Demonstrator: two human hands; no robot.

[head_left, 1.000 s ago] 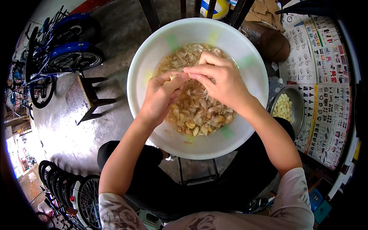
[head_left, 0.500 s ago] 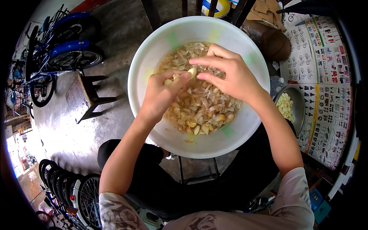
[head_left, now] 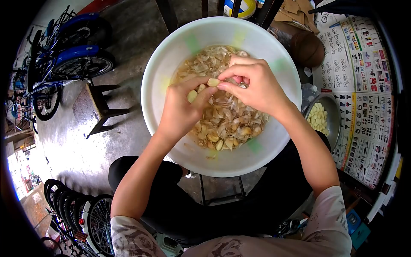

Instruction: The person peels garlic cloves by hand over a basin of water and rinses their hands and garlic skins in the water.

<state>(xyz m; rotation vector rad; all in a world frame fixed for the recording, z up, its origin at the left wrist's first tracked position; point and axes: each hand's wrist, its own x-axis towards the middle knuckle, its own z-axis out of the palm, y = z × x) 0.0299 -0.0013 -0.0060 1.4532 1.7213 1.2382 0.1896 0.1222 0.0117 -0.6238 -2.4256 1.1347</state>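
A large white basin holds water with loose garlic skins and some cloves near its lower side. Over it, my left hand is closed around several pale garlic cloves. One garlic clove sits at the tips of my left thumb and forefinger. My right hand pinches the right end of that same clove between thumb and forefinger, its other fingers curled. To the right, a metal bowl contains peeled cloves.
Printed sheets cover a surface on the right. A brown ball lies behind the metal bowl, near cardboard. A wooden stool and blue-fendered bicycles stand at left. Tyres are at lower left.
My right hand was apart from the clove half a second ago and now touches it. The clove at my left fingertips has tilted from upright to nearly level.
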